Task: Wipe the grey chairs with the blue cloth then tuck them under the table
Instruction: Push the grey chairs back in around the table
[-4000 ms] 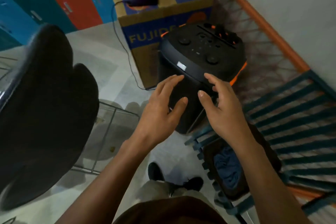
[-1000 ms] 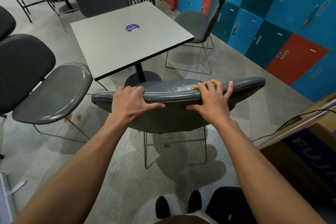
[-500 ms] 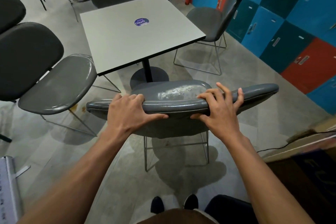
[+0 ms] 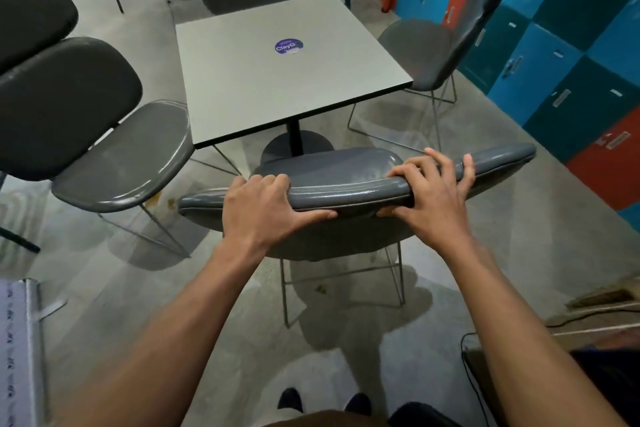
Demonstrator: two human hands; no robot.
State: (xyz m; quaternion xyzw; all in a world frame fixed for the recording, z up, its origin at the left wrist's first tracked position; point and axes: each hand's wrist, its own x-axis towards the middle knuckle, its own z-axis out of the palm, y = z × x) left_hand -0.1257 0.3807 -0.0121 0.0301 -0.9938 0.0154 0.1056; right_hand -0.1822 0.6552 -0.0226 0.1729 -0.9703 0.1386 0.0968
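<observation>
The grey chair [image 4: 346,184], glossy padded shell on thin wire legs, stands on the concrete floor [image 4: 138,305] just short of the square worktop [image 4: 277,80], its seat near the black pedestal base [image 4: 298,146]. More grey chairs flank the worktop left [image 4: 114,156] and right [image 4: 433,52]; coloured lockers [image 4: 561,62] line the right. Left hand [image 4: 259,208] and right hand [image 4: 429,198] grip the backrest's top edge, fingers [image 4: 270,180] curled over it, thumbs beneath.

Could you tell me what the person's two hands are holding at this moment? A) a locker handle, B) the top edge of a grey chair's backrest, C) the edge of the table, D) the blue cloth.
B: the left hand and right hand both curl over the top edge of the grey chair's backrest, short of the table; no cloth is in either grip.
</observation>
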